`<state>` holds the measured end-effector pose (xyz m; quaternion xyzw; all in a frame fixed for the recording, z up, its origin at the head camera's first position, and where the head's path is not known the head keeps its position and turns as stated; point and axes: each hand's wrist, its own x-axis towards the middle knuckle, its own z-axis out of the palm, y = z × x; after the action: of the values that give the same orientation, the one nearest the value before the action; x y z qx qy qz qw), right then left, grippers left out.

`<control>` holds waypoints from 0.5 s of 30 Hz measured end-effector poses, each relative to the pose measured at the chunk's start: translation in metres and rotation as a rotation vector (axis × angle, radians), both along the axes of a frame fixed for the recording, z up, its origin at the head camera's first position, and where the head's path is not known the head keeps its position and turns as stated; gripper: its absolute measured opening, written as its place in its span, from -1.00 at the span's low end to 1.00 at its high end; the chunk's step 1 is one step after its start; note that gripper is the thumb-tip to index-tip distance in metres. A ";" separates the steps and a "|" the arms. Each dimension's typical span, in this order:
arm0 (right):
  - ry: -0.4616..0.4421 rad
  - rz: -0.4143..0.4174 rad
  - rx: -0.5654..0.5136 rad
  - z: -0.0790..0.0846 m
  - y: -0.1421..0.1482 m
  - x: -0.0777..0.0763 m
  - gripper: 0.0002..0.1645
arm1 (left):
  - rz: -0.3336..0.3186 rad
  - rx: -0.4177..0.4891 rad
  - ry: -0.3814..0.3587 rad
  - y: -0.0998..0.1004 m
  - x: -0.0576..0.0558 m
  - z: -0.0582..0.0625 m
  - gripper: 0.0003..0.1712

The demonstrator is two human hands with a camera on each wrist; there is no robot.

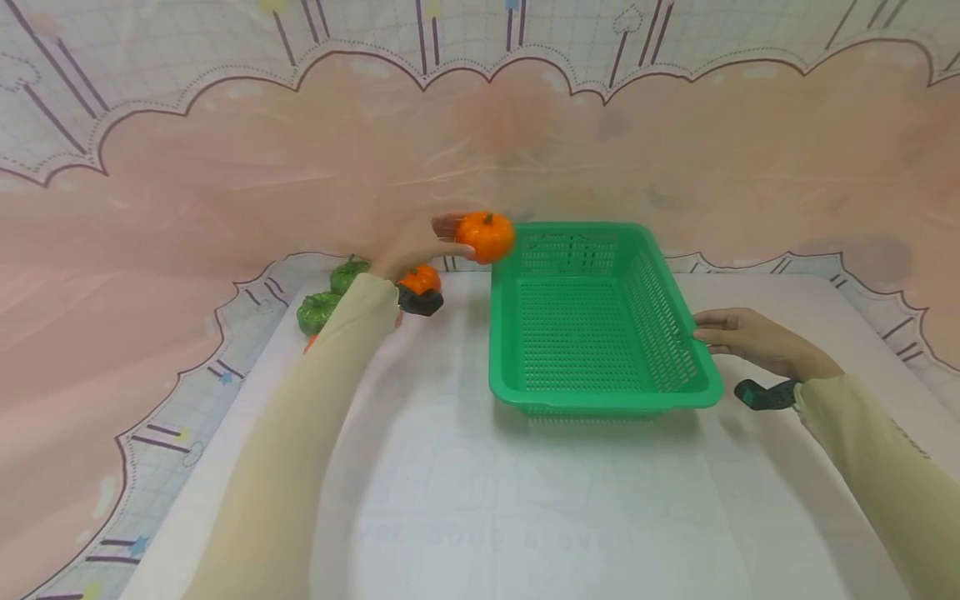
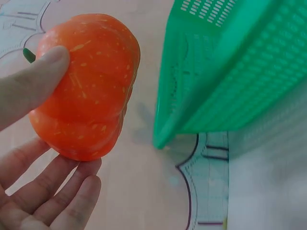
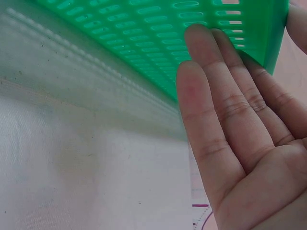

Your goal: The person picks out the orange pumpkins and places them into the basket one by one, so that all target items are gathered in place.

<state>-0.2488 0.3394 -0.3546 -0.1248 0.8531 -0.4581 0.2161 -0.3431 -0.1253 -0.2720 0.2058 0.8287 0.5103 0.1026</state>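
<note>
My left hand (image 1: 420,246) holds a shiny orange toy pumpkin (image 1: 487,237) up near the far left corner of a green plastic basket (image 1: 498,333). In the left wrist view the thumb (image 2: 36,81) lies across the pumpkin (image 2: 88,86), and the fingertips support it from below. At the basket's right side, my right hand (image 1: 750,337) grips the rim. Its long fingers (image 3: 235,105) lie nearly straight against the slotted outer wall (image 3: 158,36), with the thumb (image 3: 298,24) across the rim from them. Nothing lies inside the basket.
Left of the basket, two green toy pumpkins (image 1: 318,313) and another orange pumpkin (image 1: 422,279) sit partly behind the left arm. More orange shows past the sleeve. White cloth covers the table (image 1: 570,508), and a pink patterned curtain (image 1: 375,133) hangs behind.
</note>
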 end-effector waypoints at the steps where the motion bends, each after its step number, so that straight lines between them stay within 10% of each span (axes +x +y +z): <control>1: -0.002 0.002 -0.006 0.000 0.000 0.000 -0.31 | -0.015 0.015 0.005 0.004 0.001 0.001 -0.27; 15: -0.005 -0.004 0.010 0.001 0.000 -0.001 -0.29 | -0.022 0.015 0.050 0.059 -0.023 -0.015 -0.29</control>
<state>-0.2497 0.3389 -0.3536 -0.1210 0.8551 -0.4546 0.2179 -0.3660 -0.0667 -0.2868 0.2284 0.8247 0.5102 0.0860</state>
